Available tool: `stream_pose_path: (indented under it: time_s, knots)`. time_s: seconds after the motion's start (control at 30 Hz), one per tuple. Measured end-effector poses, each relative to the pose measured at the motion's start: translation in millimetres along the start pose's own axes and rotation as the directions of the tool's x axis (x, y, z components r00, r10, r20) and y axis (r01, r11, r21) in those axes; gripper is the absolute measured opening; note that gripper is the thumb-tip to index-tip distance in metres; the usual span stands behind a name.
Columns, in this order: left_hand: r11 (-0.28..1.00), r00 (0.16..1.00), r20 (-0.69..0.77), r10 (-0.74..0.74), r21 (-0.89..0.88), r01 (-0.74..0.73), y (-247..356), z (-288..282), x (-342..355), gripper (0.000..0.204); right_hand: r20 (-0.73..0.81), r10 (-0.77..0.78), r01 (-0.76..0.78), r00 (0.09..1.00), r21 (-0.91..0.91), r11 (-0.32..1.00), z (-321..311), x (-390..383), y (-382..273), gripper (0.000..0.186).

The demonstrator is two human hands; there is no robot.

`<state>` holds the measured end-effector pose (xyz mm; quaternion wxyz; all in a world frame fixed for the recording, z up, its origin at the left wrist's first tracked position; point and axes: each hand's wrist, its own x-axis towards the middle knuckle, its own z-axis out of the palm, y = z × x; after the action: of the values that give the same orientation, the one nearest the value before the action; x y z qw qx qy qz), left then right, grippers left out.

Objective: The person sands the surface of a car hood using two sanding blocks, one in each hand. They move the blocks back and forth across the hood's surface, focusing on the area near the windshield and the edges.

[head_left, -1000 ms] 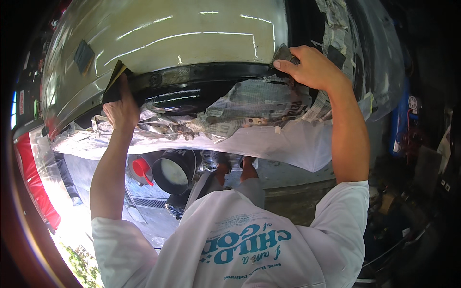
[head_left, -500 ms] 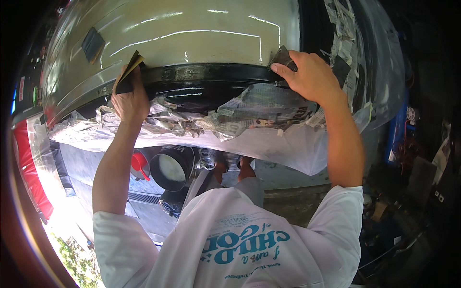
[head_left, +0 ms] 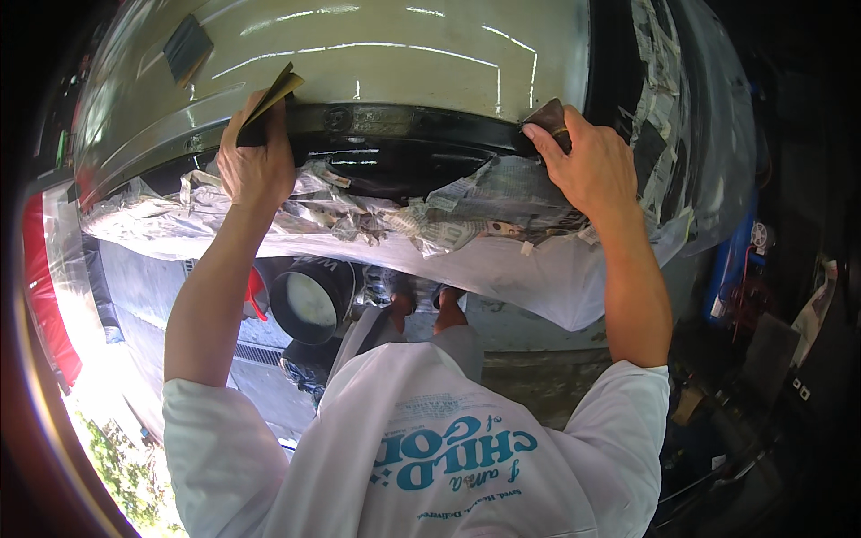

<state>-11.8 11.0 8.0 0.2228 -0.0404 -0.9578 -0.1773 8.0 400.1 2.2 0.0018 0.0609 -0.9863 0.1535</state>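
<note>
At the near edge of the glossy pale panel (head_left: pixel 404 67), left of its middle, the left hand (head_left: pixel 258 166) is closed around a folded sheet (head_left: pixel 278 95), dark with a yellowish face and tilted upward. The right hand (head_left: pixel 592 166) pinches a dark brown piece (head_left: pixel 549 118) between thumb and fingers at the near right corner, while a flat dark pad (head_left: pixel 188 51) lies toward the left edge.

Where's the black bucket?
In the head view, the black bucket is left of centre, between the red dipper and the person's legs.
</note>
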Motion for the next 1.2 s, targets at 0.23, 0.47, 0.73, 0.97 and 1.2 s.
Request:
stream_pose_path:
  time_s: [0.23, 0.47, 0.73, 0.97, 1.2]
  knots:
    - [1.0, 1.0, 0.004, -0.003, 0.029, 0.003, -4, 1, -1, 0.027, -0.136, -0.08, 0.086, 0.987, 0.042, 0.995, 18, -1, -1, 0.049]
    - [0.999, 0.999, 0.019, -0.05, -0.01, 0.05, -2, 0, -1, 0.027, -0.1, -0.08, 0.082, 0.992, 0.011, 0.997, 11, 4, -11, 0.049]
    - [0.998, 0.998, 0.035, -0.056, -0.024, 0.057, 3, -3, 0, 0.021, -0.078, -0.106, 0.103, 0.991, -0.046, 0.994, 8, 11, -28, 0.049]
    - [0.998, 0.997, 0.042, -0.062, 0.002, 0.062, 3, -5, 0, 0.018, -0.04, -0.122, 0.117, 0.992, -0.109, 0.987, 8, 20, -57, 0.05]
    - [0.999, 0.999, 0.028, -0.018, 0.041, 0.017, -1, -4, -1, 0.019, 0.01, -0.122, 0.122, 0.992, -0.104, 0.987, 5, 29, -86, 0.051]
